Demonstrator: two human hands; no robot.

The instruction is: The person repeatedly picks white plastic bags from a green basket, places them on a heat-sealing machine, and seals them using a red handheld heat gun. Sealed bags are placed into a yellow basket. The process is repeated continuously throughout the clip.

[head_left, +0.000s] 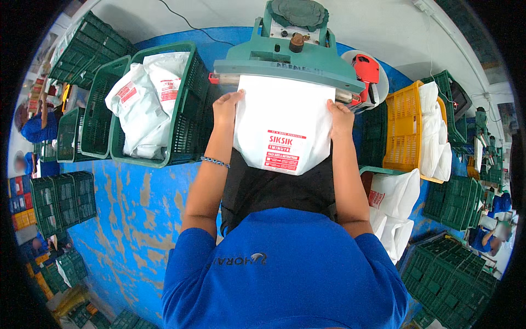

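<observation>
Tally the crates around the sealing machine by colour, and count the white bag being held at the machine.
Green crates holding white bags, left of the machine: 1
Empty green crates beside it: 2
Yellow crates on the right: 1
White bag held by left hand and right hand at the green sealing machine: 1
Total: 5

Smooth, slightly glossy white plastic bag (283,129), green painted metal sealing machine (290,60) with worn matt finish, green latticed plastic crates (183,118), yellow plastic crate (404,129), rough blue floor (131,219) with paint flaking off, matt blue cloth shirt (285,274)
</observation>
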